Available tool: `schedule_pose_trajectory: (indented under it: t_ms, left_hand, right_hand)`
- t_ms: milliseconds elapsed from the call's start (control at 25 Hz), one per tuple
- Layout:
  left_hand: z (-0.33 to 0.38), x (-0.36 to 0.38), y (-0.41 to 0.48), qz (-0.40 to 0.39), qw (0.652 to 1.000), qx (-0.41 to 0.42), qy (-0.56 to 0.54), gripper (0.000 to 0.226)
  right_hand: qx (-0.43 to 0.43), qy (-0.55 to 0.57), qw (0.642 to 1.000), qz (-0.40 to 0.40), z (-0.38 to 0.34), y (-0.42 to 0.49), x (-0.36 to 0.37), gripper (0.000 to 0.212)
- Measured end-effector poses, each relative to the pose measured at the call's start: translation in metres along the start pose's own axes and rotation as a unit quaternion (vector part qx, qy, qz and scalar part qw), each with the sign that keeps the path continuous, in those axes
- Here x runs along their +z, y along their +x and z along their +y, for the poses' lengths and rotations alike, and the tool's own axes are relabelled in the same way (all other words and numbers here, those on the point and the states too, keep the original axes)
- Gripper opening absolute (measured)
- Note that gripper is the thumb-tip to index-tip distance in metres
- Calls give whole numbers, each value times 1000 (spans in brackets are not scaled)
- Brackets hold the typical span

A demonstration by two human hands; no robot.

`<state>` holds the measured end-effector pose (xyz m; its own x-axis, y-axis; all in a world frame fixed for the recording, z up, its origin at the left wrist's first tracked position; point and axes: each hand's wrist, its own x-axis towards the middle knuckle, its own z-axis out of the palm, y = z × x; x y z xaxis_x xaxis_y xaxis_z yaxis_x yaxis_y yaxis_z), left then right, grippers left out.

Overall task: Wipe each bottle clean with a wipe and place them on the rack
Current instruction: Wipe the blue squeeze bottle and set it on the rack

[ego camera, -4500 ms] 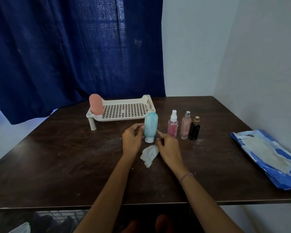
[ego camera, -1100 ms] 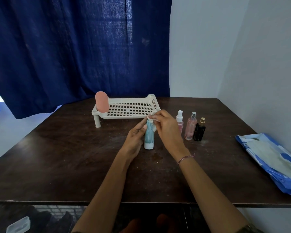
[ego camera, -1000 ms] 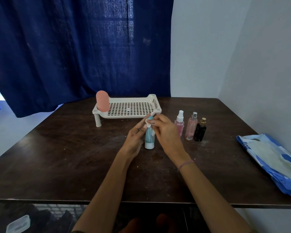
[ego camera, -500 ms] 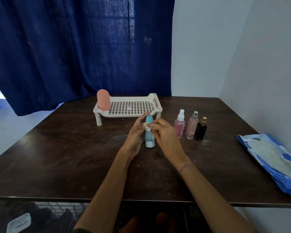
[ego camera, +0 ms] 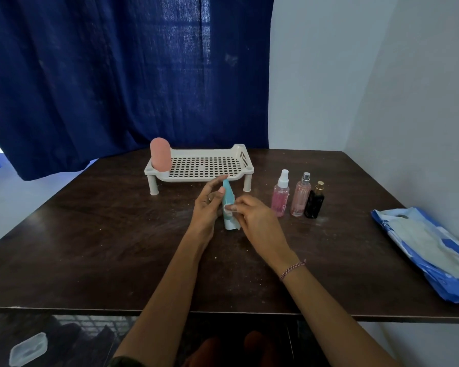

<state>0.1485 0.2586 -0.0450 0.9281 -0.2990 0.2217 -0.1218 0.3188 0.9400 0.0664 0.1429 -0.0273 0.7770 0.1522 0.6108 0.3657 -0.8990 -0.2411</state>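
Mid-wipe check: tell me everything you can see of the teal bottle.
The teal bottle is a soft-looking tube, tapered to a rounded top, standing on its white cap on the table, just before the rack. The left hand steadies it with straight fingers; the right hand pinches a white wipe against its middle.

Left hand point(ego camera: 209, 206) touches upright teal bottle point(ego camera: 228, 195); right hand point(ego camera: 253, 219) pinches wipe point(ego camera: 226, 208) against it
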Motion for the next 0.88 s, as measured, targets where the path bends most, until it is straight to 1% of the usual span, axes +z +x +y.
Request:
schedule_pose_trajectory:
  t_ms: [40,200,320,440,520,720,880]
  left_hand:
    - [0,0,1,9,1000,0,1,26]
    - [-2,-1,1,16,1000,2,0,25]
    - [0,-2,-1,21,1000,6,-6,25]
    - [0,-3,0,21,1000,13,10,25]
    - [0,-2,0,20,1000,11,7,25]
    - [1,-1,-2,21,1000,7,-3,25]
    - [2,0,-2,27,1000,2,-6,25]
  right_hand:
    - [-2,-12,1000,-1,0,-2,0,25]
    - [19,-24,998,47,0,14,-4,19]
    - [12,-24,999,41,-1,16,-2,20]
    - [-4,-23,1000,1,-2,1,2,25]
    - [-4,-30,999,-10,0,-1,2,27]
    - [8,-41,999,17,0,19,-1,25]
    - [10,-18,999,30,0,11,2,23]
